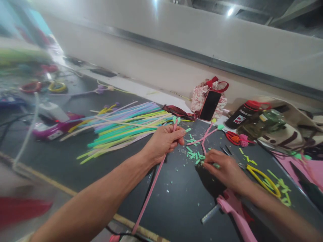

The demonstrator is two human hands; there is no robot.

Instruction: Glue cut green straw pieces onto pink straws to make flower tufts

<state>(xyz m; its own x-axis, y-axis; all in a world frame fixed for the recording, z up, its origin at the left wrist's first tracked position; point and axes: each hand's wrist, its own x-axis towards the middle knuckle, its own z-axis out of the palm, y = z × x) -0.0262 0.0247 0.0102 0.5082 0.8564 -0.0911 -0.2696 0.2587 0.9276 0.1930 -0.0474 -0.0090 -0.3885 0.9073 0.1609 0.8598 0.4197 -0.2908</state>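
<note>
My left hand [168, 141] is closed round a long pink pipe cleaner stem [153, 185], tipped with small mint-green pieces [176, 119] above my fingers. The stem slants down to the table's front edge. By the left thumb tip shows another short green piece [188, 129]; whether it is held or lies behind, I cannot tell. My right hand [222, 166] is low over a scatter of cut green pieces [193, 155], fingers pinched together. What is between its fingertips is hidden. Two pink stems [205, 137] with green and yellow tips lie crossed just beyond.
Coloured pipe cleaners [126, 124] are heaped at left, near a purple glue gun [57, 129]. Yellow-handled scissors [263, 179] and a pink tool with a clear stick [230, 206] lie at right. Behind stand a phone [210, 105], black bottle [241, 115] and green bottle [262, 124].
</note>
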